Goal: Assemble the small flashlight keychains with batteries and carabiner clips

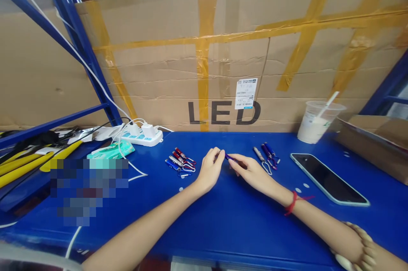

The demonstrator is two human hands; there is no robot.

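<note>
While the right hand [255, 173] pinches a purple cylinder [230, 158] near frame centre, the left hand [210, 169] grips its left end in bent fingers; a phone [330, 179] lies at right.

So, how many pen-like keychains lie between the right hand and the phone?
3: a silver keychain nearest the right hand, a purple keychain in the middle, a blue keychain nearest the phone. None seems hidden.

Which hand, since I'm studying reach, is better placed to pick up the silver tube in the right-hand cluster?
Probably the right hand: it is beside the silver tube, while the left hand is farther away. Both meet at the purple tube, so the right should let go first.
</note>
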